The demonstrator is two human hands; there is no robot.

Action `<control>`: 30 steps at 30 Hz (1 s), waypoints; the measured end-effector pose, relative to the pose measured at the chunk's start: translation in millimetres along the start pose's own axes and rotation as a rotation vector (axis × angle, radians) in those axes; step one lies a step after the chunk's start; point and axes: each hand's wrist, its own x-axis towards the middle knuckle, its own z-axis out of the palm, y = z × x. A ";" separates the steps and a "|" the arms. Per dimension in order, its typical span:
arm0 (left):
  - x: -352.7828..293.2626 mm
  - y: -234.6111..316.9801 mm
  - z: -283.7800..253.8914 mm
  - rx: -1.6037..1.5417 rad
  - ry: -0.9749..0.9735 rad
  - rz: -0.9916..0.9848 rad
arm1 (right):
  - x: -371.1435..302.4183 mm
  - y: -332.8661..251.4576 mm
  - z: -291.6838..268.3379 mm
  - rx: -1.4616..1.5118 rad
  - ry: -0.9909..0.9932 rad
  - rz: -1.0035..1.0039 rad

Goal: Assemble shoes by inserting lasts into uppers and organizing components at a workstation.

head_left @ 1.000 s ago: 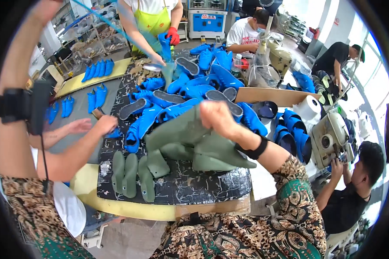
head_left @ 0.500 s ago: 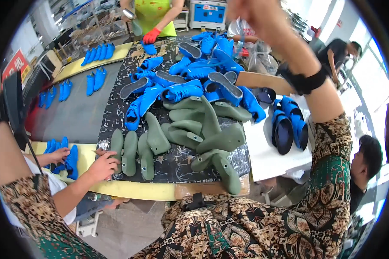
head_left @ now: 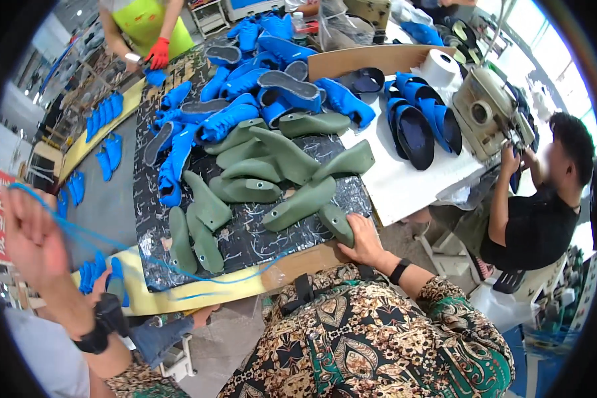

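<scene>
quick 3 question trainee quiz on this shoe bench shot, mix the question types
1. True or false: the right hand grips a green shoe last at the table's near edge.
2. What does the raised left hand hold? A) blue cord B) scissors C) white roll
3. Fill in: the person in the green apron wears a ___ glove.

Key: 1 true; 2 A; 3 red
</scene>
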 end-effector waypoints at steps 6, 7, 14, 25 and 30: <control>-60.6 -42.0 56.7 0.162 -0.362 -0.117 | 73.7 1.2 7.5 0.083 -0.212 -0.574; -65.1 -48.1 67.6 0.165 -0.400 -0.136 | 93.9 1.6 8.3 0.040 -0.228 -0.654; -88.3 -107.4 106.8 0.226 -0.551 -0.321 | 145.8 6.9 22.8 0.003 -0.003 -0.801; -135.5 -129.9 142.0 0.253 -1.644 -0.255 | 81.7 -12.4 29.8 -0.275 0.080 -0.390; -169.4 -143.1 99.9 0.269 -1.759 -0.305 | 112.0 -24.3 30.4 -0.330 0.066 -0.256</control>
